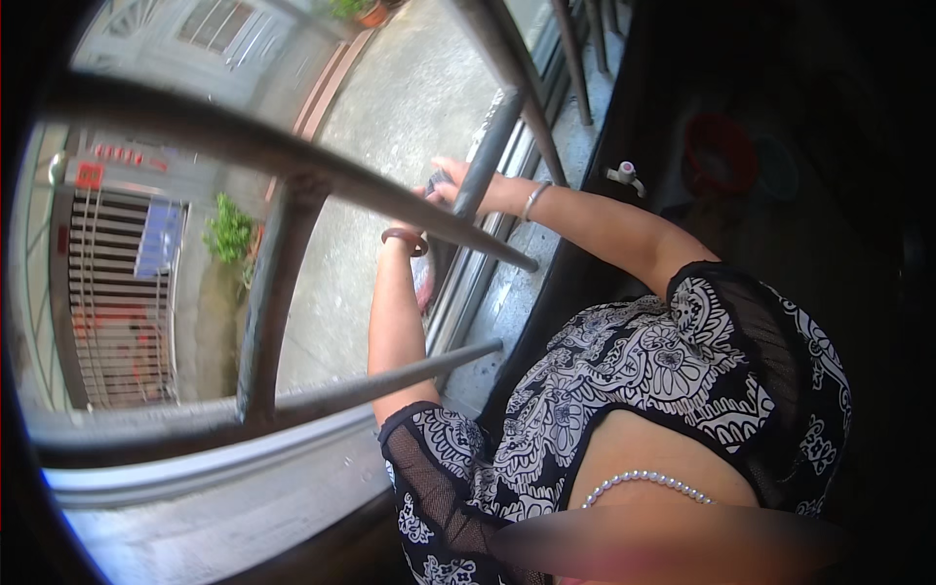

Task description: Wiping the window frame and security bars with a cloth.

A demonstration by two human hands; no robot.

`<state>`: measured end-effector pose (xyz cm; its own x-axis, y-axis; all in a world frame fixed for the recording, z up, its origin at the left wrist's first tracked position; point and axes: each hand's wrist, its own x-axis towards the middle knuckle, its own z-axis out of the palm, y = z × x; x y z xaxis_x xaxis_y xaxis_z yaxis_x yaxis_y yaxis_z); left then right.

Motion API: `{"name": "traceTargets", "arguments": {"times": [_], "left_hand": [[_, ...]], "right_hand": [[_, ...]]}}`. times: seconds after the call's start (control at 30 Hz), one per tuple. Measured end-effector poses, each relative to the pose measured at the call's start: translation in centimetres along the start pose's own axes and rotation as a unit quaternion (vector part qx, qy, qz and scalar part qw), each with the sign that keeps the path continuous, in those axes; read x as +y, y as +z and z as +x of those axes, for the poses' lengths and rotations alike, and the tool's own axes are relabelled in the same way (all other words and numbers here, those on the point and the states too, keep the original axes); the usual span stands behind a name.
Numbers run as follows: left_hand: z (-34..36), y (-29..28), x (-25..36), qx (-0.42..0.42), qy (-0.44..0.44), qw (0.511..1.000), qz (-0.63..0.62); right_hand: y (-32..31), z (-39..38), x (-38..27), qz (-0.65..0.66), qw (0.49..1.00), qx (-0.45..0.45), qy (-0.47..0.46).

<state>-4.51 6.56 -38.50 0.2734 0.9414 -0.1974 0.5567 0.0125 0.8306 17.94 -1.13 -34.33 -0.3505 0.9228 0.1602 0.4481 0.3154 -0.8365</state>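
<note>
Right hand point(450, 181) — reaches out through the grey metal window bars point(292, 161), beyond a slanted upright bar that crosses in front of the wrist. Fingers curl around a small dark object point(438, 179), only partly seen; its kind cannot be told. A silver bangle point(532, 200) sits on the wrist just behind the hand.

Left hand point(426, 278) — extended past the same bars, below and slightly nearer than the right hand. It is mostly hidden behind a crossing bar and the window frame, so whether the fingers are apart or together cannot be told. A pinkish patch shows at the hand; what it is cannot be made out. A reddish-brown bangle point(405, 239) circles the wrist just short of the bar.

Surroundings, relative to the hands:
- Grey aluminium window track and sill point(507, 292) — directly beneath both forearms, running away from the person.
- White tap with a purple cap point(625, 175) — to the right of the right forearm, beside the dark inner wall.
- Red round basin point(720, 154) — farther right, in shadow.
- Concrete yard point(409, 97) — far below the hands, outside.
- Green potted shrub point(230, 232) — left of the left hand, down in the yard, near a barred metal gate point(117, 292).

Person wears a black-and-white patterned top with sheer sleeves point(663, 370) and a white bead necklace point(648, 481).
</note>
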Motion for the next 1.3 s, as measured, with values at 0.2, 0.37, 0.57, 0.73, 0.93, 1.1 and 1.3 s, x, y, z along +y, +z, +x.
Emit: {"name": "traceTargets", "arguments": {"times": [0.2,0.37,0.57,0.73,0.93,1.1,1.3], "left_hand": [[1.9,1.9,4.8,0.111,0.037,0.990,-0.075],[2.8,4.8,9.2,0.070,0.061,0.989,-0.114],[2.3,9.9,14.5,0.069,0.210,0.975,0.018],[5.6,14.8,12.3,0.006,0.091,0.996,-0.022],[6.5,17.7,13.9,0.049,0.357,0.918,0.166],[6.5,16.8,12.6,-0.006,0.333,0.904,0.267],[0.9,12.0,7.4,-0.049,0.418,0.866,0.270]], "right_hand": [[-5.1,-13.9,0.4,-0.087,0.929,0.179,-0.313],[-11.2,-20.6,5.2,-0.121,0.952,0.160,-0.230],[-12.6,-17.9,9.3,0.124,0.921,0.364,-0.063],[-10.7,-13.9,12.1,-0.015,0.935,0.344,-0.082],[-10.8,-12.2,13.7,-0.086,0.930,0.346,-0.096],[-9.4,-11.5,13.2,-0.157,0.906,0.384,-0.081],[-7.9,-11.6,12.9,-0.153,0.910,0.377,-0.075]]}}
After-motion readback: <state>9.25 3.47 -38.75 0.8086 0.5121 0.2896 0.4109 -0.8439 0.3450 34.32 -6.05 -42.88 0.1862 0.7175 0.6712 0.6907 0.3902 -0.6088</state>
